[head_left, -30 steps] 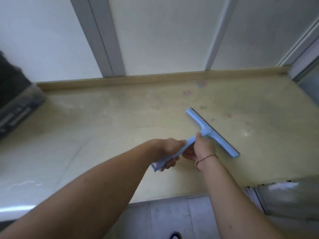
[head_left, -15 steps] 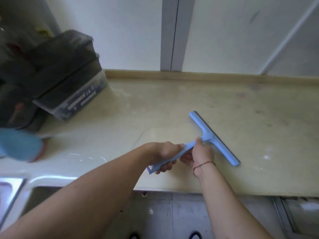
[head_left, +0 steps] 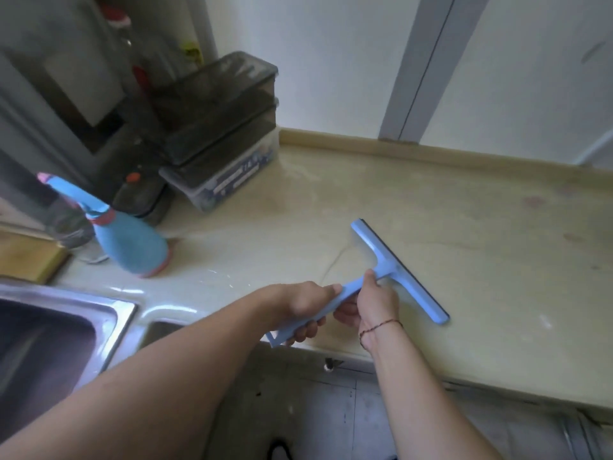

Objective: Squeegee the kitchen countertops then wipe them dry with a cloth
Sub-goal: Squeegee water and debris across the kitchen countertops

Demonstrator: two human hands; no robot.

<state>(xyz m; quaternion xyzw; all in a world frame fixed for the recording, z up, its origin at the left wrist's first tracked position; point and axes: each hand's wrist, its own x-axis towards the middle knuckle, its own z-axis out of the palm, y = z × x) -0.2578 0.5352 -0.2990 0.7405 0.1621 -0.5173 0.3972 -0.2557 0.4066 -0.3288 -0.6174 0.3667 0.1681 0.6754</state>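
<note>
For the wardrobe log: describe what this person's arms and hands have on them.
Both forearms are bare, with no sleeves in view and no gloves on either hand. The right hand has a thin cord bracelet round its wrist, dark reddish and possibly beaded. The left hand and its wrist show no jewellery or watch. No rings can be made out.

You can't read any text here. The only lettering is a blue-and-white printed band on the side of the clear storage box [head_left: 232, 180], which sits on the tabletop [head_left: 464, 260] well beyond your left hand [head_left: 305, 303], up and to its left. The print there is motion-blurred: you see character shapes but no legible word, brand or number. The blue spray bottle [head_left: 132, 247], further to the left of your hands, shows no readable label. Nothing on the blue squeegee [head_left: 398, 270] you hold can be read either.
</note>
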